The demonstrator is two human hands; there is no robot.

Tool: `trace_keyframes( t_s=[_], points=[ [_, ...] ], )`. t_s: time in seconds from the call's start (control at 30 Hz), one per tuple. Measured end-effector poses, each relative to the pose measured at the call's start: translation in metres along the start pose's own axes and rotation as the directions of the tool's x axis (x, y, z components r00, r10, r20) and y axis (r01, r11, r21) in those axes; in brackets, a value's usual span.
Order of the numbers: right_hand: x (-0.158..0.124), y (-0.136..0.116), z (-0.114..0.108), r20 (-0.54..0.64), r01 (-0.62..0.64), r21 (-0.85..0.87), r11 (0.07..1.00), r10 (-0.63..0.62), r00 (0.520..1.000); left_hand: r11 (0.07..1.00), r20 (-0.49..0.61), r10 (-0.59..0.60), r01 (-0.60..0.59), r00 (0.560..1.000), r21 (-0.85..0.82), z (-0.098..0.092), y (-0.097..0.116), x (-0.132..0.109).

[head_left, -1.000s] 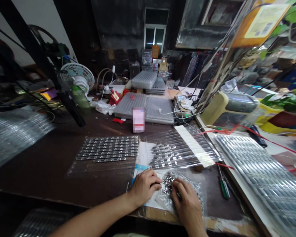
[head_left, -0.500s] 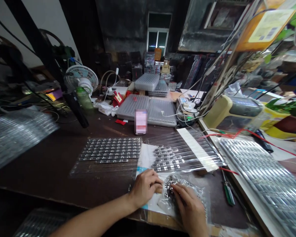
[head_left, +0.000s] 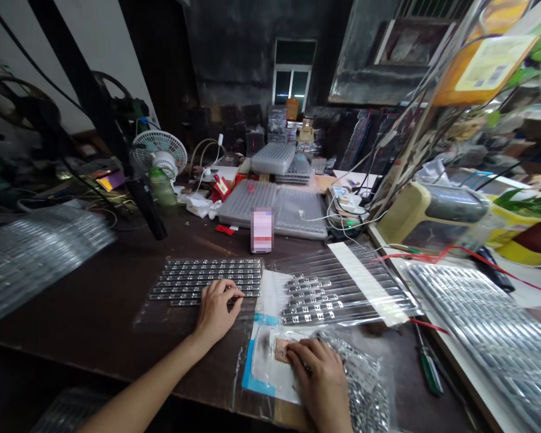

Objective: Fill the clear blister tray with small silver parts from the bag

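My left hand (head_left: pixel 216 310) rests on the near edge of a clear ridged tray (head_left: pixel 198 287) filled with rows of small metal parts, its fingers curled on the lowest row. My right hand (head_left: pixel 318 376) lies fingers-down on a white sheet with a blue edge (head_left: pixel 265 367), beside a clear bag of loose small metal parts (head_left: pixel 365 385). Its fingertips press at a small brownish patch on the sheet. A second ridged tray (head_left: pixel 333 288), partly filled with parts, lies just beyond the sheet. Whether either hand pinches a part is hidden.
A green-handled screwdriver (head_left: pixel 428 367) lies at the right. Large ridged trays sit at the far right (head_left: pixel 491 337) and far left (head_left: pixel 31 252). Behind stand stacked grey trays (head_left: pixel 275 204), a small fan (head_left: pixel 160 153), a green bottle (head_left: pixel 162 186), a beige machine (head_left: pixel 428 210) and cables.
My left hand moved left from the pile of loose parts to the filled tray. My right hand slid left onto the white sheet, and the bag now lies at its right.
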State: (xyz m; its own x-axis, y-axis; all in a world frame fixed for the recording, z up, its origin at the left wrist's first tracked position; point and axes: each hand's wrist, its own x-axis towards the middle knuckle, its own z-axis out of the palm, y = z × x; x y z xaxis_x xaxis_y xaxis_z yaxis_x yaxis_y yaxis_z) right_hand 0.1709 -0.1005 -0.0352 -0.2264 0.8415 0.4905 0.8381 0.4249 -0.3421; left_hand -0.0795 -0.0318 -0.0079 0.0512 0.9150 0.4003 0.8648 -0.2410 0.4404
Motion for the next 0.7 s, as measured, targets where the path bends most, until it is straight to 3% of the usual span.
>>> trace_keyframes(
  t_s=[0.1,0.2,0.37,0.53,0.63,0.7],
  points=[
    [0.003,-0.004,-0.001,0.004,0.022,-0.008,1.0,-0.022,1.0,0.995,0.051,0.06,-0.056,0.997,-0.078,0.006,0.018,0.016],
    [0.004,-0.006,-0.002,0.014,0.038,-0.042,0.998,-0.038,0.999,0.98,0.159,0.111,-0.081,0.981,-0.184,0.027,0.045,0.044],
    [-0.01,0.019,-0.015,0.062,0.169,-0.245,0.955,-0.159,0.985,0.966,0.209,0.124,-0.07,0.97,-0.249,0.065,0.076,0.08],
    [-0.032,0.054,-0.035,0.136,0.338,-0.403,0.851,-0.309,0.941,0.937,0.232,0.06,0.026,0.971,-0.349,0.066,0.071,0.083],
    [-0.036,0.059,-0.038,0.099,0.343,-0.365,0.865,-0.33,0.939,0.897,0.26,0.018,0.1,0.965,-0.432,0.055,0.06,0.07],
    [-0.034,0.056,-0.037,0.087,0.284,-0.312,0.907,-0.271,0.959,0.848,0.325,-0.002,0.174,0.946,-0.501,0.047,0.053,0.056]
  ],
)
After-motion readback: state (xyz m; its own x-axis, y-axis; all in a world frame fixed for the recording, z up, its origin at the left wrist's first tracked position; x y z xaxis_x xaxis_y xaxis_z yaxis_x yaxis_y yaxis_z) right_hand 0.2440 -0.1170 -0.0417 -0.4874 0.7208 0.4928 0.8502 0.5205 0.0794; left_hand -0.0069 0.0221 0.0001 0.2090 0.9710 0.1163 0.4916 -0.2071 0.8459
